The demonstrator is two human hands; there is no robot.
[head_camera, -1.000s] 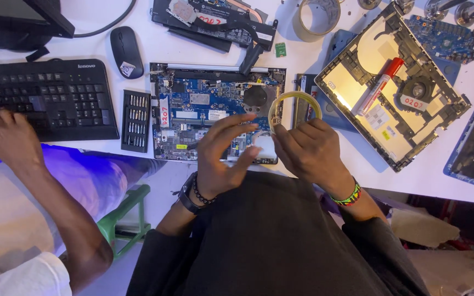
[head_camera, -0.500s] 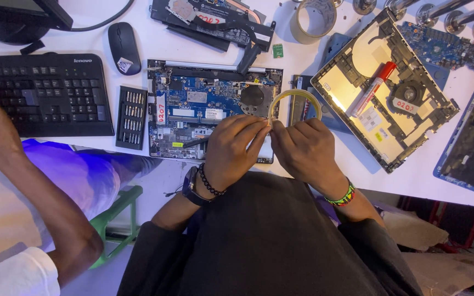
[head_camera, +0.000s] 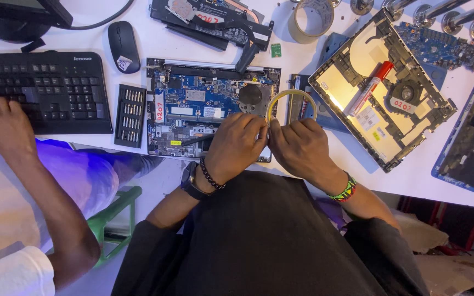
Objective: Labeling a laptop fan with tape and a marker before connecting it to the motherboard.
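A thin yellow ring of tape [head_camera: 290, 97] stands on edge above a blue laptop motherboard [head_camera: 204, 101]. My right hand [head_camera: 302, 148] grips the ring at its lower rim. My left hand [head_camera: 237, 147], with a watch and bead bracelet on the wrist, pinches at the same spot, fingertips touching those of the right. A dark screwdriver [head_camera: 196, 141] lies on the board just left of my left hand.
A black bit set [head_camera: 130, 115], keyboard [head_camera: 45, 90] and mouse [head_camera: 123, 46] lie to the left. Another person's hand [head_camera: 4, 126] rests on the keyboard. An opened laptop base [head_camera: 382, 90] with a red marker [head_camera: 370, 89] is on the right, a tape roll [head_camera: 311, 21] behind.
My two hands have closed together at the bottom of the yellow ring. The other person's hand has shifted on the keyboard.
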